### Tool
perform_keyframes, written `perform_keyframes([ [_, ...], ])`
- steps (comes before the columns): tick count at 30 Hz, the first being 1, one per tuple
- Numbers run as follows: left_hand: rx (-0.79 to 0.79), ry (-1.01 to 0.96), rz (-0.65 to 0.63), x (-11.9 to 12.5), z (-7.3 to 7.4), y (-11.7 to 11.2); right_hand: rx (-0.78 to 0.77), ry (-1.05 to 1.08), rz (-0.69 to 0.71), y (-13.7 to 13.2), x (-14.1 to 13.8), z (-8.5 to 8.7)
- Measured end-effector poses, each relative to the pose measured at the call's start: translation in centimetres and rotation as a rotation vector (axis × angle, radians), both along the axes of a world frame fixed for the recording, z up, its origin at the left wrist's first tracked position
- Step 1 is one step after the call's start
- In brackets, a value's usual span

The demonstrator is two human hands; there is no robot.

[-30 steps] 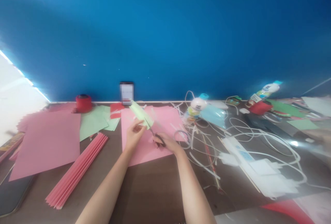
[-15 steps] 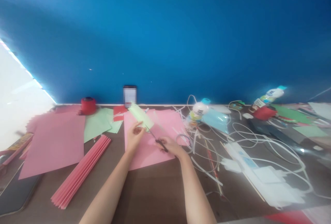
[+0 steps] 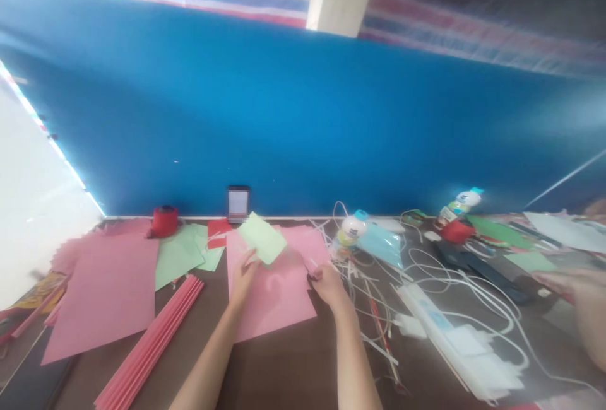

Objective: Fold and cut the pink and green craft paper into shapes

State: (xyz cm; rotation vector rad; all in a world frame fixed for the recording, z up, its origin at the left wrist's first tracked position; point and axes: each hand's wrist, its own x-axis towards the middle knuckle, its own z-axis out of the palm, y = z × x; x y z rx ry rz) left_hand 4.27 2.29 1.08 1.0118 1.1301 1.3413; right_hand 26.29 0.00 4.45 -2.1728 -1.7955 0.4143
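My left hand [image 3: 245,276] pinches the lower left edge of a small light green sheet of paper [image 3: 265,238], held tilted above a pink sheet [image 3: 277,312]. In my right hand [image 3: 327,284] is a pair of scissors [image 3: 311,276], its dark handles mostly covered by my fingers. The blades point up and to the left, apart from the green paper. Whether the blades are open is too blurred to tell.
A folded pink paper stack [image 3: 149,340], a larger pink sheet [image 3: 106,296] and green sheets [image 3: 182,255] lie left. A glue bottle [image 3: 353,227], white cables and a power strip [image 3: 440,328] crowd the right. Another person's hand [image 3: 563,284] reaches in at far right.
The scissors have come away from the green paper, to the right. The green paper has turned to show more of its face. My view has tilted up, and another person's hand has appeared.
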Motion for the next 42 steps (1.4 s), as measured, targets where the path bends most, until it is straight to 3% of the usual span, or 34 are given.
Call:
perform_keyframes([
  [3, -0.021, -0.005, -0.014, -0.2, -0.1, 0.1, -0.101, -0.227, 0.189, 0.4, -1.6, 2.1],
  [6, -0.034, 0.012, -0.014, -0.3, -0.1, 0.1, -0.102, -0.302, 0.209, 1.1, -3.3, 3.6],
  [9, -0.039, 0.026, -0.041, -0.3, -0.2, -0.1, -0.114, -0.332, 0.207, 1.4, -4.7, 4.0],
  [13, 0.013, -0.001, -0.119, -0.1, -0.4, -0.3, 0.093, -0.233, 0.376, 1.2, -6.8, 2.6],
  [15, 0.016, -0.010, -0.127, 0.2, -0.7, -0.4, 0.178, -0.180, 0.388, 1.3, -7.9, 1.2],
  [20, -0.028, 0.016, -0.097, -0.3, -1.6, -0.6, 0.147, -0.062, 0.395, 2.5, -8.8, -1.6],
  [23, 0.066, 0.240, 0.043, -1.9, -1.0, -0.3, 0.137, -0.009, 0.464, 3.5, -7.8, -1.3],
  [26, 0.317, 0.604, 0.167, -3.8, 0.3, 0.1, 0.145, 0.073, 0.629, 4.2, -6.8, -0.4],
  [29, 0.473, 0.939, 0.089, -4.7, 0.7, 0.1, 0.062, 0.176, 0.704, 4.8, -6.3, -0.2],
  [33, 0.531, 1.244, -0.031, -3.5, -0.8, -1.0, -0.017, 0.268, 0.698, 5.2, -6.0, -1.0],
  [37, 0.522, 1.412, -0.080, -2.1, -2.2, -2.5, -0.032, 0.263, 0.710, 5.4, -5.4, -1.6],
  [42, 0.459, 1.484, -0.087, -1.1, -2.5, -3.3, 0.031, 0.082, 0.701, 5.4, -5.6, -1.0],
])
